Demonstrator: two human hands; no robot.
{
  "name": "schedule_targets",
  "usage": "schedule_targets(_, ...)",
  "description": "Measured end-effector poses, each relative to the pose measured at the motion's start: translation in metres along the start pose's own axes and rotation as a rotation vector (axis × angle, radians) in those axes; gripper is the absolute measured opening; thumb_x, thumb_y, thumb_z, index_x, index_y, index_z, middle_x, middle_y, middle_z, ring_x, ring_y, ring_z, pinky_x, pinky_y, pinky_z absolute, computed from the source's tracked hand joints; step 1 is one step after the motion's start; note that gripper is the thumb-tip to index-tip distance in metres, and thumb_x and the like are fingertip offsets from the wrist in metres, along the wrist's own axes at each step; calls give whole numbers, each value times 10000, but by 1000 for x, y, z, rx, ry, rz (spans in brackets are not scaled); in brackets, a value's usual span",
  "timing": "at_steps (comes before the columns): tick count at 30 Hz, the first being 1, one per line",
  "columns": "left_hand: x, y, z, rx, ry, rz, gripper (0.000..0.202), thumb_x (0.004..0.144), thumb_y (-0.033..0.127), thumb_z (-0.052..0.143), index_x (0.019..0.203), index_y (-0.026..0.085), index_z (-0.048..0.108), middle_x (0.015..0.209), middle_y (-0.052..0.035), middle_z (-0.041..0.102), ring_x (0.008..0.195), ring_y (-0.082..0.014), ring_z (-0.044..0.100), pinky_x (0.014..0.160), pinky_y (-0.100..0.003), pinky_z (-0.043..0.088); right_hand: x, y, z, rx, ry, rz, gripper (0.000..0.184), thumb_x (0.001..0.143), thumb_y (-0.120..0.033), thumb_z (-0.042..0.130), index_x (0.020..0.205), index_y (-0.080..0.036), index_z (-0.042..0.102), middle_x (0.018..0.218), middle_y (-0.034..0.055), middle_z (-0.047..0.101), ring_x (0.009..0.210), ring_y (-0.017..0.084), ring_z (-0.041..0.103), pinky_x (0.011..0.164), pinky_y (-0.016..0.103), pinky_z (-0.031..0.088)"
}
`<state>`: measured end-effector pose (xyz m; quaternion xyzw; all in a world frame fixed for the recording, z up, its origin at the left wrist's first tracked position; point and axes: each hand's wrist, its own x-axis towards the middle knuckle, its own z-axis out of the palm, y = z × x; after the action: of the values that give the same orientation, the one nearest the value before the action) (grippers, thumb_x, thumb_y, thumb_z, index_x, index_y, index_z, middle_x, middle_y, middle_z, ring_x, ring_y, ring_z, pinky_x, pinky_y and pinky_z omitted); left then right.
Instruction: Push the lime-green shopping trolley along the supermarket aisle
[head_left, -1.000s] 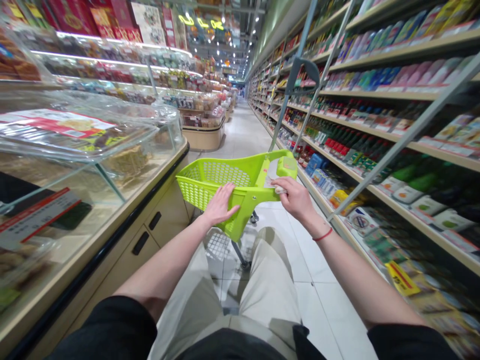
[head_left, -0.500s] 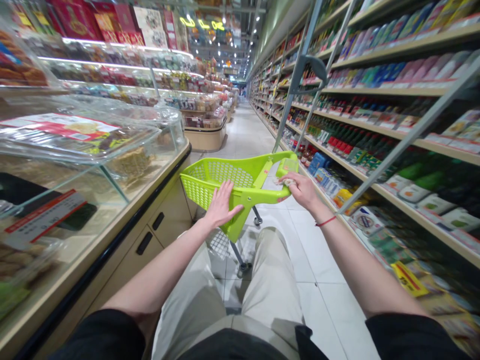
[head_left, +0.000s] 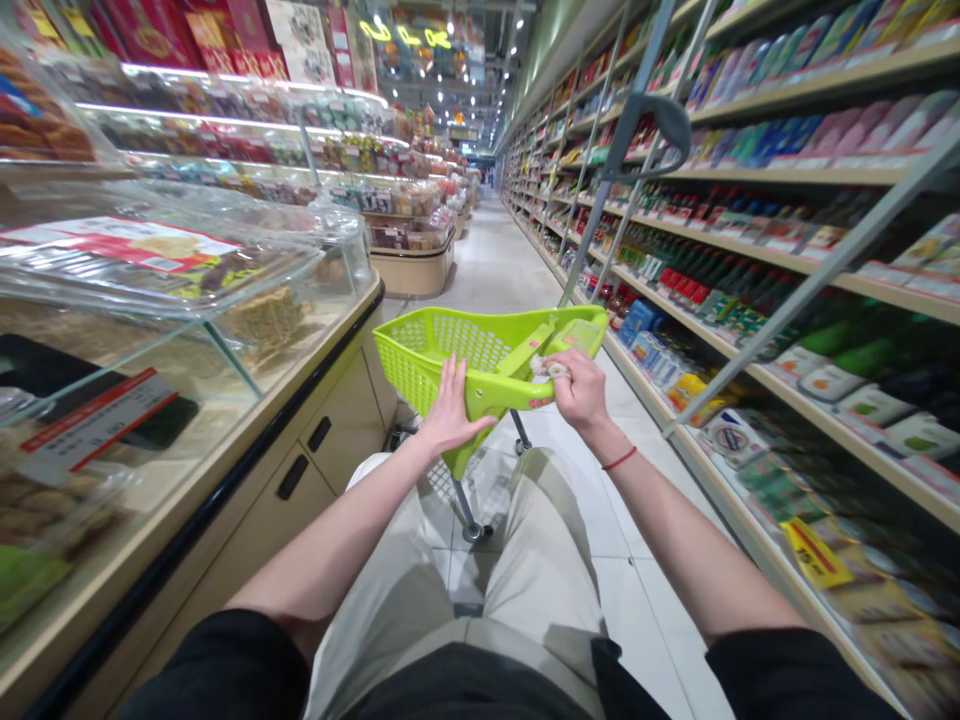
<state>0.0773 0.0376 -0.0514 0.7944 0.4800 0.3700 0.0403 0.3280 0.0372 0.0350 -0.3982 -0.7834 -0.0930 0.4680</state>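
The left hand [head_left: 452, 412] was held open, its fingers spread and laid flat against the outer wall of a lime-green plastic basket [head_left: 431, 345]. The right hand [head_left: 577, 392] was curled nearly closed, and a crumpled white scrap [head_left: 550, 369] was pinched between its fingers and thumb, just over the basket's rim; whether the scrap was paper or cloth could not be told. A thin red cord [head_left: 619, 459] was worn around the right wrist.

The basket was wedge-shaped, with perforated mesh walls and a smooth, solid rim. It was held in front of the person's beige trousers [head_left: 525, 560], raised on thin metal legs with a small castor [head_left: 472, 532] above glossy pale tiles [head_left: 645, 600]. A long grey metal handle [head_left: 645, 130] was angled up and away from it, ending in a curved grip.

On the left, a glass counter [head_left: 300, 355] was set on a beige cabinet with a black edge. On the right, long shelves [head_left: 780, 365] were lined with bottles and packets.
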Motion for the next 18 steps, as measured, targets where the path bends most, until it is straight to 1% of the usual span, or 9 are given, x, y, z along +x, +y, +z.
schedule_targets(2,0,-11,-8,8,-14,22,1205,784,666,701,1595,151,-26,1670,-258,41,1553,-374,8,1243,-578,188,-2,-13,7,-2,-6,11,296,820,-160,411,934,-213,679,878,84,665,859,253,595,870,393,473)
schedule_targets(5,1,-28,-23,26,-22,29,1106,835,621,662,1596,148,13,1667,-245,110,1555,-355,75,1248,-557,202,-3,-34,15,25,-25,31,337,828,-160,428,1032,-222,688,926,84,664,905,265,589,902,409,459)
schedule_targets(8,-1,-39,-39,50,-12,21,1019,863,570,637,1589,125,77,1651,-246,185,1546,-352,161,1248,-542,226,-3,-56,21,31,-69,-33,340,858,-212,461,1119,-232,679,1006,91,663,971,274,588,927,422,456)
schedule_targets(11,-8,-37,-55,79,37,56,1018,827,553,682,1574,116,145,1634,-242,242,1533,-357,219,1244,-536,249,1,-74,28,33,-122,-151,341,914,-302,493,1199,-229,667,1091,103,661,1015,273,589,927,422,464)
schedule_targets(13,-12,-30,-65,82,110,84,972,821,536,696,1562,158,193,1614,-204,313,1516,-337,280,1239,-527,277,4,-85,35,25,-140,-199,358,940,-300,496,1255,-242,657,1121,103,664,1032,270,590,926,423,469)
schedule_targets(15,-16,-22,-74,69,205,97,854,833,485,687,1524,194,281,1573,-162,403,1484,-313,359,1223,-511,324,7,-93,44,11,-153,-231,390,942,-256,502,1309,-264,636,1147,101,664,1058,272,588,938,429,473)
schedule_targets(16,-17,-20,-78,61,240,88,753,846,440,667,1485,204,346,1525,-142,471,1452,-298,415,1208,-498,358,9,-95,48,11,-159,-252,412,936,-227,505,1327,-270,625,1167,100,662,1081,271,585,954,433,474)
schedule_targets(18,-17,-19,-86,44,282,60,589,849,338,625,1397,217,447,1430,-107,569,1375,-264,516,1170,-464,421,10,-96,54,22,-168,-303,447,913,-172,507,1335,-269,619,1208,96,656,1125,265,581,1003,439,469)
